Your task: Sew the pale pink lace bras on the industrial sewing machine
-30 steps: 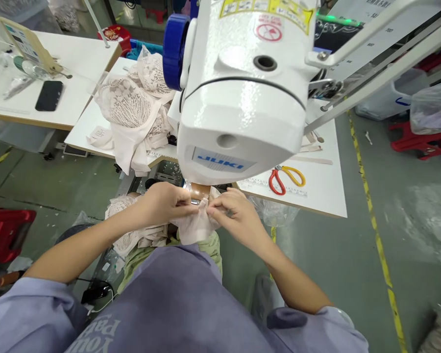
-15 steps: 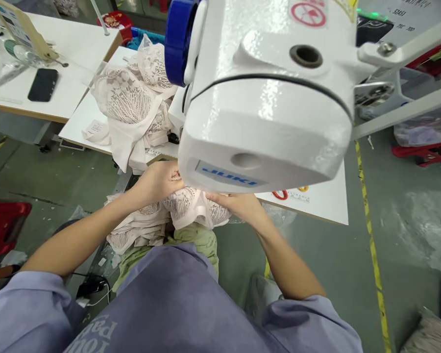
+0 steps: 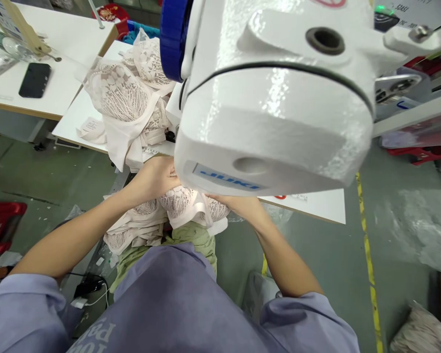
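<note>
Your left hand (image 3: 159, 177) is closed on the lace edge of a bra (image 3: 185, 206). Your right hand (image 3: 244, 207) is at the bra's other side, its fingertips lost under the sewing machine (image 3: 275, 137), so I cannot tell how firmly it grips. The hands are apart, with the bra spread between them just below the machine's near end. A second ago you were pinching a sheer, pale piece of cloth there; now lace cups show instead, and the machine fills more of your view. It hides the needle area. The scissors, seen whole to the right of the machine a second ago, are down to a sliver of red handle (image 3: 280, 197).

Below the machine, to its left, a pile of bras (image 3: 132, 230) lies by your lap. More bras (image 3: 123, 100) are heaped on the counter (image 3: 68, 130) left of the machine, with a white tag (image 3: 91, 127) whose print is too small to read. Farther left lies a dark phone (image 3: 35, 80).

The machine's label (image 3: 226, 177) reads "JUKI". Beyond the machine at upper right, a lettered board (image 3: 413, 12) is cut off, and your shirt (image 3: 176, 304) shows only part of its lettering.
</note>
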Demonstrator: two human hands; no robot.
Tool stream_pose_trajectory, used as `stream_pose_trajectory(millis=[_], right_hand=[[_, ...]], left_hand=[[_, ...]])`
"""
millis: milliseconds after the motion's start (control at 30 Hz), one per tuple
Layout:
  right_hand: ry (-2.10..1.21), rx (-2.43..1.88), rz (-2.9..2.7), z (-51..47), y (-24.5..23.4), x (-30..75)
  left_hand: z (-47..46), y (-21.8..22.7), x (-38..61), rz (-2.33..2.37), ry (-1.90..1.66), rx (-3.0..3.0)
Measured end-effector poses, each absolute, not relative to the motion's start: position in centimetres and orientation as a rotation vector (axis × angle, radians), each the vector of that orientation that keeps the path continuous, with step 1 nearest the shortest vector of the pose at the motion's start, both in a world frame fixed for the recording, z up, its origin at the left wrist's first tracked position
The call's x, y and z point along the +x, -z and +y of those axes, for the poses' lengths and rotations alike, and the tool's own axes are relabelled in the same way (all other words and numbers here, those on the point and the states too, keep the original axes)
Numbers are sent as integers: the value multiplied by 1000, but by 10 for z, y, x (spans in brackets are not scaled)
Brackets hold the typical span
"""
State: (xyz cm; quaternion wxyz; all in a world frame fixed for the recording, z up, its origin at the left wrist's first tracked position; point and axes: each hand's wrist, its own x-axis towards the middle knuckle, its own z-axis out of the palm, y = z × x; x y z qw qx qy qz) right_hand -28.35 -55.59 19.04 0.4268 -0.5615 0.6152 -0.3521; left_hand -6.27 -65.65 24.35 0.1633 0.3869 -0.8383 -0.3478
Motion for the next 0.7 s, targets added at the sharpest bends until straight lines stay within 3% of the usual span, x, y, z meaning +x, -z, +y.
stream_pose_trajectory(millis=[233, 367, 567, 700], right_hand=[[890, -1447, 1574, -553, -182, -288], [1004, -1338, 1606, -543, -149, -292], [1148, -779, 1345, -512, -81, -296], [1129, -434, 1188, -494, -65, -299]], left_hand=[[-663, -240, -56, -2456, 1052, 1116], [-664, -225, -48, -2421, 991, 1168], [-658, -198, -30, -2316, 861, 1213], [-650, -191, -20, -2297, 928, 1318]])
